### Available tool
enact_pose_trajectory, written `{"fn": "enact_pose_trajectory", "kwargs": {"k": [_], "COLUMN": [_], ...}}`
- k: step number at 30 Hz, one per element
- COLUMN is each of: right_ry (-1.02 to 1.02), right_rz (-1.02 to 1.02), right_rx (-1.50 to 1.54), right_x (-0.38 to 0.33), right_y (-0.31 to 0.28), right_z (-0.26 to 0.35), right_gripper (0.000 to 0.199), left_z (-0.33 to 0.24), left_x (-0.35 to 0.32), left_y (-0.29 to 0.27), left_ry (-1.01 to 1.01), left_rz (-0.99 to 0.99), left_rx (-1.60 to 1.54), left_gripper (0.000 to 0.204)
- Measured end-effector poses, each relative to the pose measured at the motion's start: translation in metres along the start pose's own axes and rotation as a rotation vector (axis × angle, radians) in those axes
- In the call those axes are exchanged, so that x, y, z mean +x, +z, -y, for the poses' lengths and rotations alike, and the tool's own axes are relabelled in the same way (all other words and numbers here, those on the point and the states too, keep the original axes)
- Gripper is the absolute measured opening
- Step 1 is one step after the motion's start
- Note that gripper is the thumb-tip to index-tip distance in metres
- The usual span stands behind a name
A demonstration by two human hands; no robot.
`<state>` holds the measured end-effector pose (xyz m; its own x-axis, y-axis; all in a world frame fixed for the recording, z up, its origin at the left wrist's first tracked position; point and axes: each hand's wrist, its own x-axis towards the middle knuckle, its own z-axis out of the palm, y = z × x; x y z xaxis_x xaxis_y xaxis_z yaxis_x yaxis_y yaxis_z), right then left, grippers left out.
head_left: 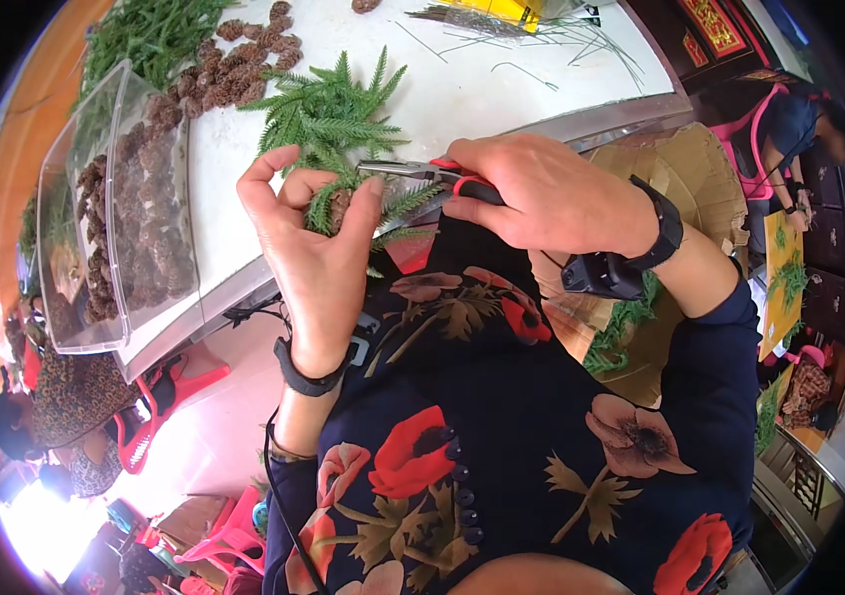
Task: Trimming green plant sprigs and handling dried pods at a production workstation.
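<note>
Clock read from the plier tips, twelve at the top of the view. Left hand (315, 253), six o'clock: narrow, thumb and fingers pinching a brown pine cone (340, 210) and a green sprig (319, 208) curled beside it, at the table's near edge. Right hand (561, 193), three o'clock: wrapped around the red-and-black handles of one pair of pliers (411, 171). Hazards, as judged: jaws nipping the left thumb, which lies just beside them; cone rolling from the pinch, through a sideways tug on the sprig; broken scales or bent needles, from too hard a squeeze; a misplaced bite, as greenery crowds the tips. Whether the jaws grip anything: cannot tell. Pliers' bearing: tips toward nine, handles toward three; long axis nearly level, handle end slightly lower. Cone's bearing: largely hidden by fingers, long axis cannot be told. Farther out: twelve o'clock, one bunch of sprigs (333, 117) on the white table (462, 99); between eight and nine, clear box (90, 348) of cones; toward eleven, loose cones (229, 74); between three and four, torn carton (680, 178); two o'clock, thin wires (581, 50).
</note>
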<state>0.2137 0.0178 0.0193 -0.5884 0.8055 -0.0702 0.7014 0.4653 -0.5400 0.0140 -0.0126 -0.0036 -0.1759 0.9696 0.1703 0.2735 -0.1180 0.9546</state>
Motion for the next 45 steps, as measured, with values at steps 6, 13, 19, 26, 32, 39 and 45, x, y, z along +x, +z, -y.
{"fn": "enact_pose_trajectory", "kwargs": {"k": [6,13,19,26,32,39,45], "right_ry": [-0.014,0.007,0.009,-0.001,0.013,0.056,-0.001], "right_rz": [-0.004,-0.004,-0.003,-0.03,-0.049,-0.031,0.013], "right_rx": [0.039,0.043,0.127,0.072,0.086,-0.001,-0.09], "right_x": [-0.002,-0.002,-0.002,0.001,0.001,0.003,0.004], "right_y": [0.001,0.003,0.011,0.016,0.01,-0.004,-0.022], "right_z": [0.003,0.01,0.012,0.012,0.013,0.022,0.032], "right_gripper": [0.028,0.026,0.024,0.025,0.024,0.022,0.022], "left_z": [0.01,0.005,0.009,0.01,0.002,0.0,0.023], "left_x": [-0.001,-0.007,-0.01,-0.009,-0.005,-0.001,0.01], "left_y": [-0.001,0.003,0.004,-0.001,0.001,-0.028,-0.047], "left_ry": [0.146,0.294,0.368,0.282,0.23,-0.266,-0.321], "left_rz": [-0.018,-0.084,-0.123,-0.106,-0.069,0.209,0.467], "left_rx": [0.145,0.274,0.401,0.364,0.281,-0.166,-0.541], "left_gripper": [0.061,0.062,0.064,0.062,0.052,0.017,0.03]}}
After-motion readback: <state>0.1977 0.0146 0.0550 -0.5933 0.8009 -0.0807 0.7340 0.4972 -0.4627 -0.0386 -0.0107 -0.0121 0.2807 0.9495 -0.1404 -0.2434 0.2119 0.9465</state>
